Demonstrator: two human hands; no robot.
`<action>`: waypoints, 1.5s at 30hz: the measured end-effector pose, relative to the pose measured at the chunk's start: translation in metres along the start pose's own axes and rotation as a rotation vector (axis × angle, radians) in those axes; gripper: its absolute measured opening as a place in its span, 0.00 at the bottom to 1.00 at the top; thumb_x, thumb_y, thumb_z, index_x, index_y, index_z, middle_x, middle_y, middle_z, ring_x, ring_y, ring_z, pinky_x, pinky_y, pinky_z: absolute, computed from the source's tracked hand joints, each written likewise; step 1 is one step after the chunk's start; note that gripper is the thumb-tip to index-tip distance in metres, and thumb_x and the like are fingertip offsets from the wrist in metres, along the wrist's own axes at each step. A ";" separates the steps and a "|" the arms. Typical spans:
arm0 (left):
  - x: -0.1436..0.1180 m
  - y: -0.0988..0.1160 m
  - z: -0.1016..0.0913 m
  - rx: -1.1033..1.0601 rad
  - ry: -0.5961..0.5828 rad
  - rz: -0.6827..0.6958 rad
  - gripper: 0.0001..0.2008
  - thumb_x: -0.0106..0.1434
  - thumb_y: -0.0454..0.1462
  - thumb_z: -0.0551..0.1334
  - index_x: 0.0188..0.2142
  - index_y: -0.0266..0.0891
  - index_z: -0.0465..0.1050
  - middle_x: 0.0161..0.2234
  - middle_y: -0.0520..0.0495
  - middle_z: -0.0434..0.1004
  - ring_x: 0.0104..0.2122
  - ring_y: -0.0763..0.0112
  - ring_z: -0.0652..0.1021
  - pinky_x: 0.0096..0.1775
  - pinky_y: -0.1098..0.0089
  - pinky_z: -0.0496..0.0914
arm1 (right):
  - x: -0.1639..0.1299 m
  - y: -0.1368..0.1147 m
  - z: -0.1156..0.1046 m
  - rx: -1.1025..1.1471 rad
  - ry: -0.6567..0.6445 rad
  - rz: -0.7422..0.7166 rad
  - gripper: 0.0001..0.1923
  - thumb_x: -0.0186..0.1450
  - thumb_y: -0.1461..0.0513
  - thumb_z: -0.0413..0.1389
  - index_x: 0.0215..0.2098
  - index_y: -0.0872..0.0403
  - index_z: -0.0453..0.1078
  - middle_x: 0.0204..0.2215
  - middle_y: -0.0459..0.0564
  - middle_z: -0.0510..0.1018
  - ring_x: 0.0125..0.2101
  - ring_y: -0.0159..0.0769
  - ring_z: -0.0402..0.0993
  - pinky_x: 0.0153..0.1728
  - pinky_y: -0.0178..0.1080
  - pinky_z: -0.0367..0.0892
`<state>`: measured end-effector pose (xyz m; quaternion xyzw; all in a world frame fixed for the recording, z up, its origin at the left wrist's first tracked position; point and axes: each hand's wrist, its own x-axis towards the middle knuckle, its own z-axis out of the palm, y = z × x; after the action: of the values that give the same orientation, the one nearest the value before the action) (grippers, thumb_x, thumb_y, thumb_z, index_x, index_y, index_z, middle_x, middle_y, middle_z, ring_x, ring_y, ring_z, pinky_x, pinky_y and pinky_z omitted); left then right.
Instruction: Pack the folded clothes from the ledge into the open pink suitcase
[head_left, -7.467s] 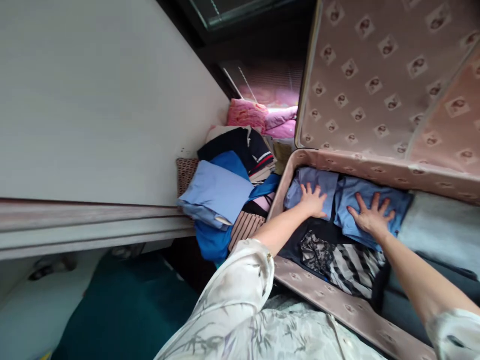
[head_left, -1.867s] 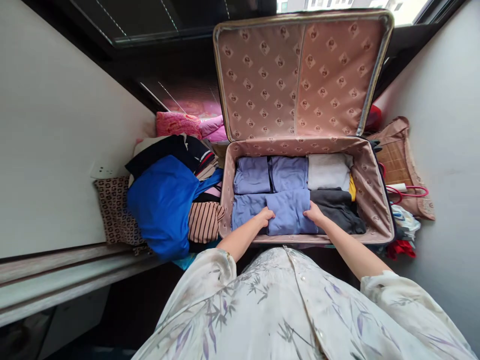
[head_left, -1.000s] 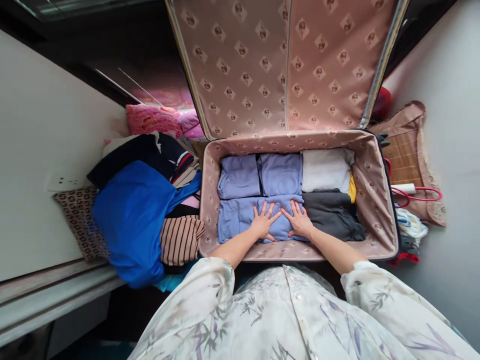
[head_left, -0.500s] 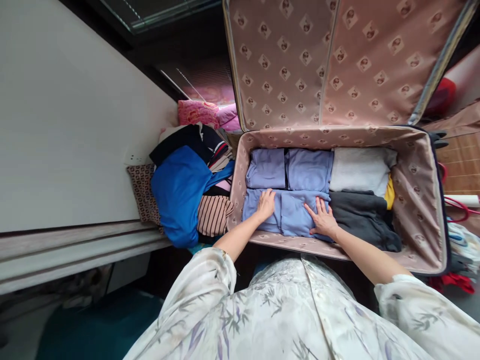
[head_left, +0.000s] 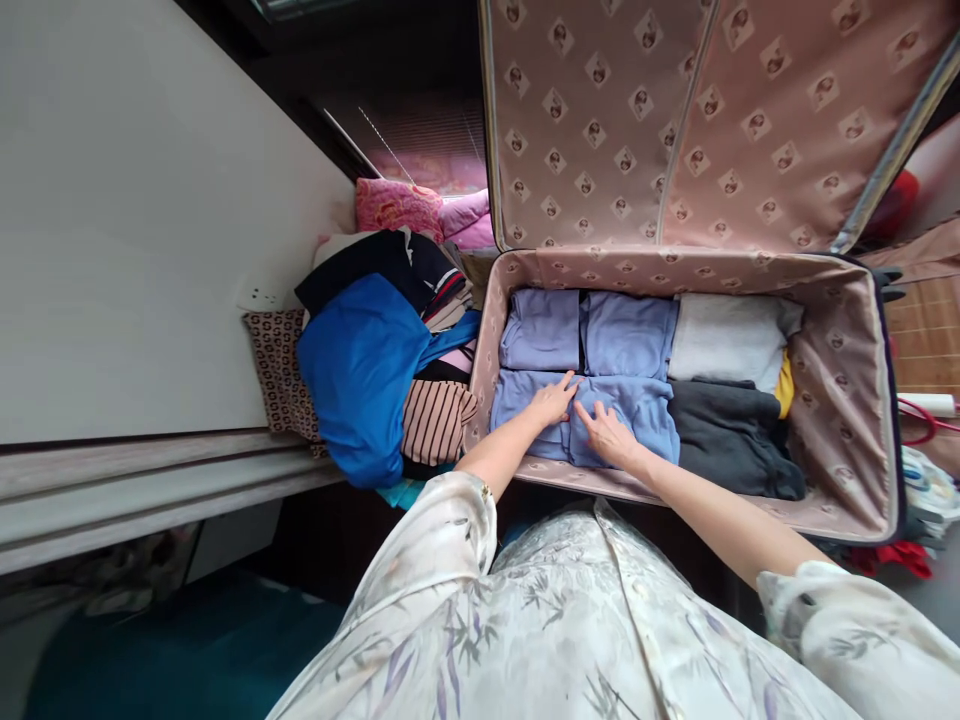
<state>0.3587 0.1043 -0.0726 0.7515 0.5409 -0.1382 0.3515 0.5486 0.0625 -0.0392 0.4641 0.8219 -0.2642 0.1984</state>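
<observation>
An open suitcase (head_left: 832, 420) with a pink patterned lining holds folded clothes in two rows. My left hand (head_left: 553, 402) rests with fingers stretched out on the inner edge of the front-left periwinkle folded garment (head_left: 514, 395). Beside it, my right hand (head_left: 609, 438) lies with fingers apart on the neighbouring periwinkle folded garment (head_left: 649, 415). The fingertips of both hands almost meet where these two garments join. Behind them lie two more periwinkle bundles (head_left: 541, 330) (head_left: 628, 332). A light grey garment (head_left: 724, 340) and a dark grey one (head_left: 727, 435) fill the right side.
The suitcase lid (head_left: 592, 130) stands raised at the back. Left of the case is a heap with a blue garment (head_left: 360, 370), a striped garment (head_left: 436, 424) and a patterned cushion (head_left: 279, 370). A yellow piece (head_left: 785, 388) shows beside the grey clothes. A white wall (head_left: 135, 220) borders the left.
My right hand has slid left across its garment, and my left hand has shifted slightly right, so they are now close together. The camera view has shifted a little.
</observation>
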 end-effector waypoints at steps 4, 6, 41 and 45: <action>0.001 -0.004 0.001 -0.013 -0.043 -0.039 0.54 0.57 0.36 0.74 0.76 0.56 0.46 0.77 0.37 0.34 0.64 0.37 0.70 0.61 0.44 0.69 | 0.015 0.014 0.012 0.146 -0.023 0.028 0.53 0.64 0.58 0.65 0.78 0.49 0.41 0.59 0.66 0.64 0.48 0.49 0.75 0.55 0.49 0.67; 0.000 -0.008 0.000 -0.061 -0.023 -0.020 0.51 0.58 0.35 0.72 0.75 0.53 0.49 0.77 0.36 0.37 0.63 0.41 0.72 0.61 0.47 0.69 | 0.015 0.026 0.018 0.240 -0.008 -0.012 0.52 0.62 0.59 0.66 0.78 0.48 0.44 0.57 0.63 0.65 0.47 0.47 0.75 0.57 0.49 0.67; 0.047 0.199 0.071 -0.490 -0.006 0.189 0.24 0.68 0.38 0.62 0.62 0.34 0.68 0.52 0.33 0.79 0.51 0.53 0.81 0.56 0.54 0.75 | -0.091 0.193 -0.013 0.210 0.203 0.530 0.38 0.68 0.65 0.53 0.74 0.57 0.47 0.72 0.67 0.50 0.64 0.55 0.61 0.58 0.49 0.65; 0.060 0.210 0.076 -0.490 0.064 0.029 0.24 0.68 0.34 0.59 0.63 0.31 0.67 0.57 0.30 0.76 0.55 0.54 0.79 0.58 0.57 0.73 | -0.131 0.225 0.002 0.293 0.171 0.796 0.31 0.71 0.59 0.55 0.66 0.67 0.55 0.63 0.75 0.64 0.63 0.59 0.65 0.61 0.51 0.62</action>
<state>0.5854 0.0605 -0.0831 0.6556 0.5581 0.0259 0.5080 0.8079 0.0718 -0.0221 0.7882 0.5462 -0.2418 0.1480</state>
